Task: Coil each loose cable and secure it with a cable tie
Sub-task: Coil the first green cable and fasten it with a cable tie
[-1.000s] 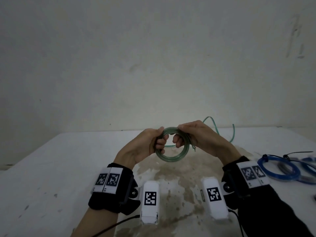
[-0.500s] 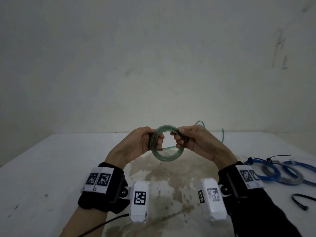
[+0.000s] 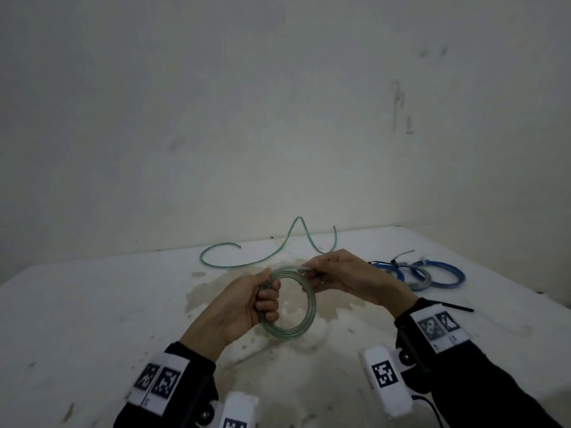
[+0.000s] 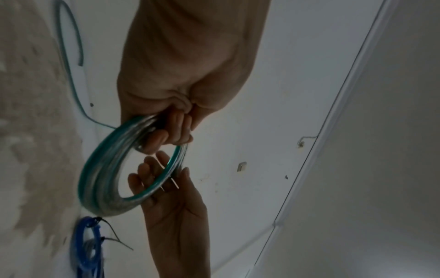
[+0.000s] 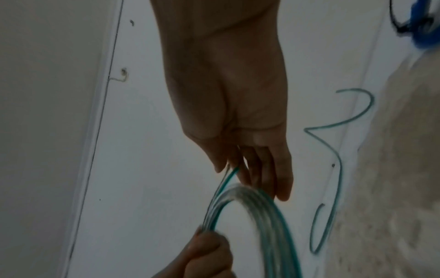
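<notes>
My left hand (image 3: 244, 307) grip curled round left side of green translucent coiled cable (image 3: 290, 301), held above stained white desk (image 3: 92, 319). My right hand (image 3: 343, 278) grip pinches loose cable end at coil top. Risk: springy loops fan out if pinch slips; no tie on yet. Right fingertips hidden behind coil; black cable tie (image 3: 454, 305) on desk, right, probably unused.

Both hands were bare. Each wrist wore a black band (image 3: 197, 370) carrying white tags (image 3: 157, 381) printed with black square codes. A white boxy camera unit (image 3: 384, 379) with its own code mark hung from each band, a thin black cable (image 3: 432, 409) trailing from the right one. The right forearm wore a dark sleeve (image 3: 482, 393).
</notes>
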